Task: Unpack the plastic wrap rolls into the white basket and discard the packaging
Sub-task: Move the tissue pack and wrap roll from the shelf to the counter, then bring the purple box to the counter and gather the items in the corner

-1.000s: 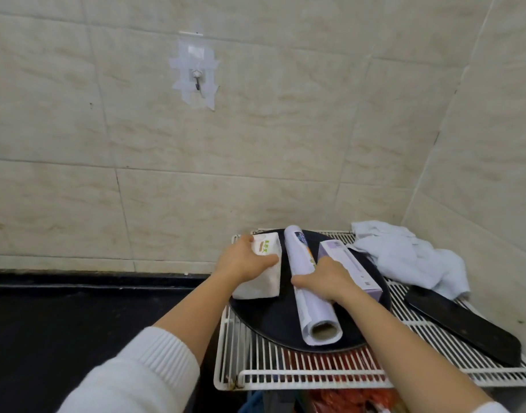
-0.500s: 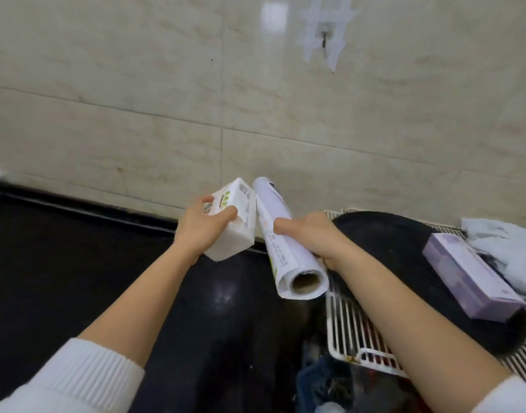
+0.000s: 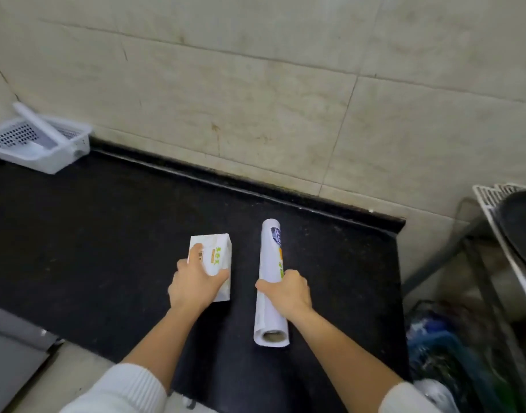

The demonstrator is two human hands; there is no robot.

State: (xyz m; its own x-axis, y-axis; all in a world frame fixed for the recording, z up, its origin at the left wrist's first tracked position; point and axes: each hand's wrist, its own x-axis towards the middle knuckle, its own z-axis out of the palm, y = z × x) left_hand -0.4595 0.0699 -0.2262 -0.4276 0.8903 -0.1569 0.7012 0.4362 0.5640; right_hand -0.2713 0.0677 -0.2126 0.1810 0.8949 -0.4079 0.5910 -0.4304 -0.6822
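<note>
My left hand (image 3: 193,286) grips a white rectangular pack (image 3: 215,257) with green and orange print, resting on the black countertop (image 3: 92,234). My right hand (image 3: 287,292) is closed around a long white wrapped plastic wrap roll (image 3: 270,257) that lies on the counter, its open cardboard core end facing me. Pack and roll lie side by side, a small gap between them. The white perforated basket (image 3: 59,156) sits at the far left of the counter against the wall, with a long white item (image 3: 36,123) leaning inside it.
A white wire rack (image 3: 491,201) holding a black round pan (image 3: 521,222) stands at the right edge. Below it are dark bags and bottles (image 3: 452,347). A tiled wall backs the counter. A grey appliance edge (image 3: 14,347) shows at lower left.
Both hands lifted the pack and the roll off the pan on the rack, carried them left and set them down on the black counter. The view swung left, revealing the basket.
</note>
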